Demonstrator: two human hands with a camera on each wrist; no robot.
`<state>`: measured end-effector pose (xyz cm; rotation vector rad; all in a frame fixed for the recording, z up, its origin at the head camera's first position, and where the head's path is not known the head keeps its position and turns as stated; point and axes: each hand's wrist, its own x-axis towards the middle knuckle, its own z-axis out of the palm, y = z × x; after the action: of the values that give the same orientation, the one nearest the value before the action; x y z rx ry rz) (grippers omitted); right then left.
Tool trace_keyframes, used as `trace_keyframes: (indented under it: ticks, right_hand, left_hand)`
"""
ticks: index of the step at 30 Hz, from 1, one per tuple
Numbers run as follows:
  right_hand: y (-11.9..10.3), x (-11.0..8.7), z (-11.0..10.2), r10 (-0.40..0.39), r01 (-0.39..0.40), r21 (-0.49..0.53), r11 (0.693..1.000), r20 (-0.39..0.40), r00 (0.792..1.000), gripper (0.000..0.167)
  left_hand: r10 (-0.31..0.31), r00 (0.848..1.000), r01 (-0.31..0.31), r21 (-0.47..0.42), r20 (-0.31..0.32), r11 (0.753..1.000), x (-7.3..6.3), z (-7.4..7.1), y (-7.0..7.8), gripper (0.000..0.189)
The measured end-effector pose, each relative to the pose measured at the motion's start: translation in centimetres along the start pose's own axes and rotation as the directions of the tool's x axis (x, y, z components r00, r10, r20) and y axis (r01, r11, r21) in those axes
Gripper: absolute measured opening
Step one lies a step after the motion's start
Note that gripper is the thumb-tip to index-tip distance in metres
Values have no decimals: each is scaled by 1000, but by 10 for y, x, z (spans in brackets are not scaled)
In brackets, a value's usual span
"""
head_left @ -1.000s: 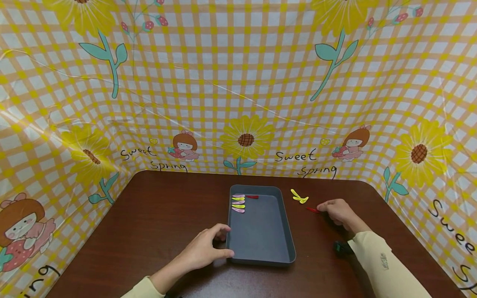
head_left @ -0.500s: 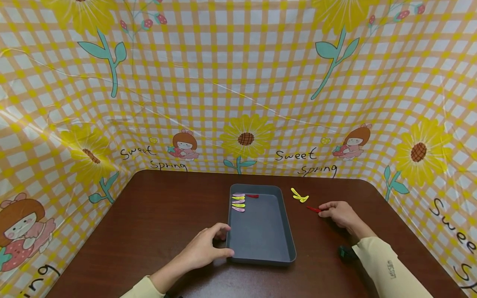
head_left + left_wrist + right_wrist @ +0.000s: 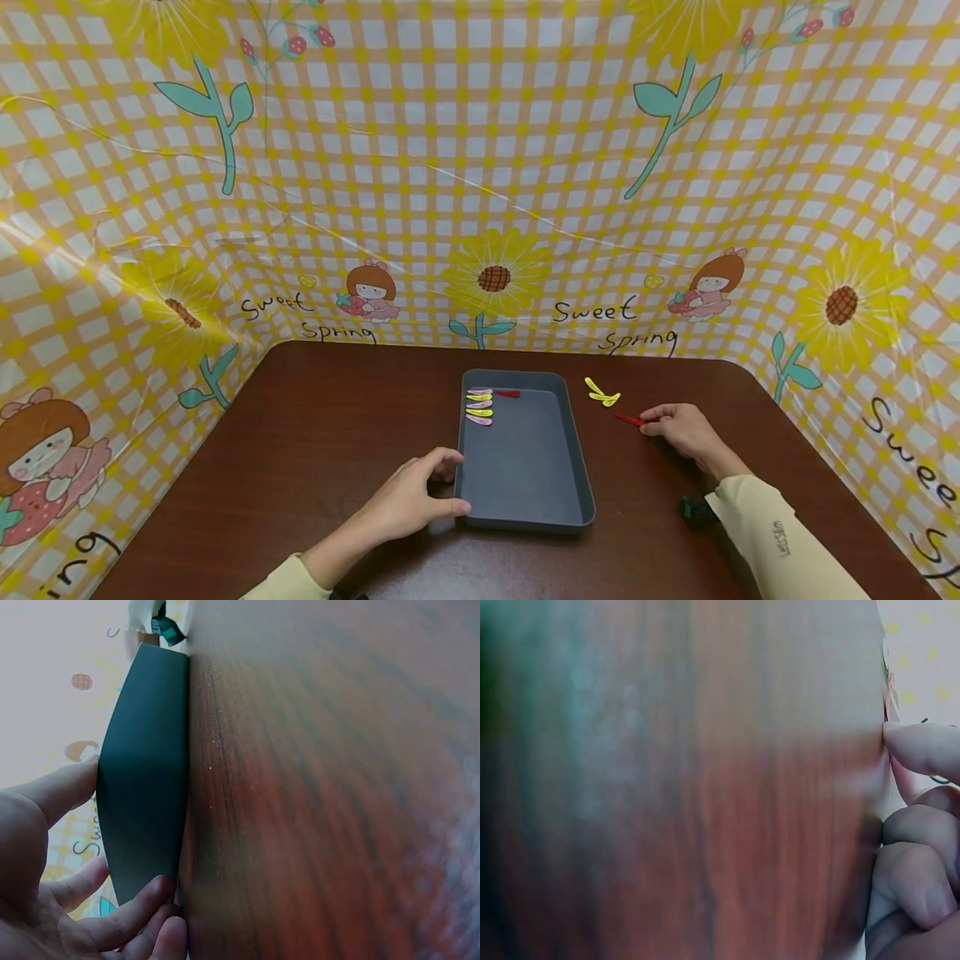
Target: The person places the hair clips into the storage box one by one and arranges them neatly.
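Observation:
A dark grey tray lies on the brown table. My left hand grips its near left corner, thumb on the front rim; in the left wrist view the fingers curl round the tray wall. Several pink and yellow hair clips sit in a row at the tray's far left, with a red clip beside them. Right of the tray, my right hand pinches the end of a red hair clip that lies on the table. The right wrist view shows curled fingers against the wood.
Two yellow clips lie on the table just beyond the red one. A small black object sits by my right forearm. A checked, flowered cloth walls the table at the back and on both sides.
Almost nothing: my right forearm has drawn slightly to the right while the fingertips stay on the red clip. The left hand and the tray have not moved.

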<state>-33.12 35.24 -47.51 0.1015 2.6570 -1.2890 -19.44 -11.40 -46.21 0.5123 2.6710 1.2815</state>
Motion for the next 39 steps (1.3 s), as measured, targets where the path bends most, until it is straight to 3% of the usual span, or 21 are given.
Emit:
trace_keyframes:
  ticks: [27, 39]
  right_hand:
    - [-3, -2, 3, -39, 38, -34, 999, -22, 999, 33]
    - [-9, -11, 7, -94, 86, -135, 987, -55, 994, 26]
  left_hand:
    - [9, 1000, -9, 4, -6, 1000, 0, 1, -1, 60]
    - [-6, 1000, 6, 4, -2, 1000, -1, 1, 1, 60]
